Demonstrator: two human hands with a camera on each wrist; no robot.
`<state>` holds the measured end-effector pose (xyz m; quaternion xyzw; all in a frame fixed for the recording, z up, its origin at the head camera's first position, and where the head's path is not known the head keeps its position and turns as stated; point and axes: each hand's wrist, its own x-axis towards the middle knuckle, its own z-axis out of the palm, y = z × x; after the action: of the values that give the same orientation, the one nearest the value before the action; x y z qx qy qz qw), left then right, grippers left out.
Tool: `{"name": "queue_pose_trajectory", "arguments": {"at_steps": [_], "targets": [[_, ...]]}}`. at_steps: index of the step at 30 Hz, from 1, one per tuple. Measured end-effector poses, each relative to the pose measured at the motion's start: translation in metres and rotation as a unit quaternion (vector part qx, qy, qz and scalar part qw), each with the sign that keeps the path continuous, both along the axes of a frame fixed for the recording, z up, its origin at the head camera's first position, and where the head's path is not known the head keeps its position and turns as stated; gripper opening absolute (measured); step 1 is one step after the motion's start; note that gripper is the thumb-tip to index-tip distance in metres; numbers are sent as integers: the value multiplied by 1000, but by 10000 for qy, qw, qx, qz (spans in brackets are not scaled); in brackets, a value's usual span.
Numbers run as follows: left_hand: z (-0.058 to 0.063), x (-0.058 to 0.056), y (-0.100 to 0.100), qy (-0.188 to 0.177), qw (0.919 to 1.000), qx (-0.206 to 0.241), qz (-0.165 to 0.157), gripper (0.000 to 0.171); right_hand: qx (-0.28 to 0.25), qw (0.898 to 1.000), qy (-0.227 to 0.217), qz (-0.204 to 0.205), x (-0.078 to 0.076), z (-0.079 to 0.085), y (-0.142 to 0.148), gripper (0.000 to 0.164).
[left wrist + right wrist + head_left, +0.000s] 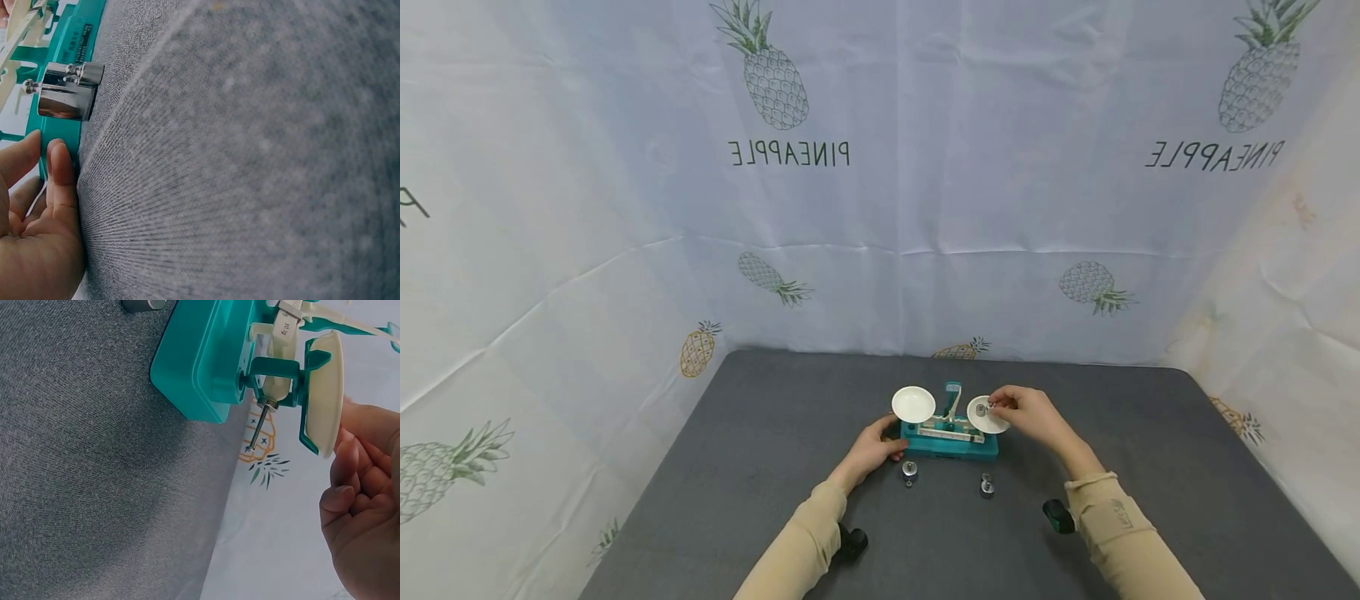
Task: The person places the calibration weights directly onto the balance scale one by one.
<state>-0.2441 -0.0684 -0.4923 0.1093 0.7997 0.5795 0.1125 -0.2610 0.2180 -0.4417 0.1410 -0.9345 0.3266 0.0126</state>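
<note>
A teal balance scale (951, 446) with two white pans stands on the grey table. My left hand (868, 450) grips the left end of its base, and in the left wrist view the thumb and fingers close about the teal end. The left pan (913, 404) holds nothing. At the right pan (992, 423), my right hand (1026, 410) pinches a small metal weight (991, 406) just above the surface. Another metal weight (981, 410) sits on that pan. In the right wrist view the pan's rim hides the fingertips.
In front of the scale stand two groups of shiny metal weights, one at the left (910, 472) and one at the right (987, 486). A white cloth with pineapple prints (925, 192) hangs behind the table (775, 483).
</note>
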Motion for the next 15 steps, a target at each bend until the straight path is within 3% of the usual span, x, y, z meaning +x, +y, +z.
{"name": "queue_pose_trajectory", "arguments": {"at_steps": [5,8,12,15], "targets": [[-26,-15,0,-64,10000,-13,61,58,74,10000,-23,21,-2,-2,0,16],[-21,-12,0,-52,10000,10,48,57,98,9999,-44,22,-2,-2,-1,16],[0,-1,0,4,10000,50,-8,54,123,9999,-15,79,-2,-1,-2,16],[2,0,-1,-8,10000,44,-35,54,166,9998,19,116,-3,-2,-2,16]]}}
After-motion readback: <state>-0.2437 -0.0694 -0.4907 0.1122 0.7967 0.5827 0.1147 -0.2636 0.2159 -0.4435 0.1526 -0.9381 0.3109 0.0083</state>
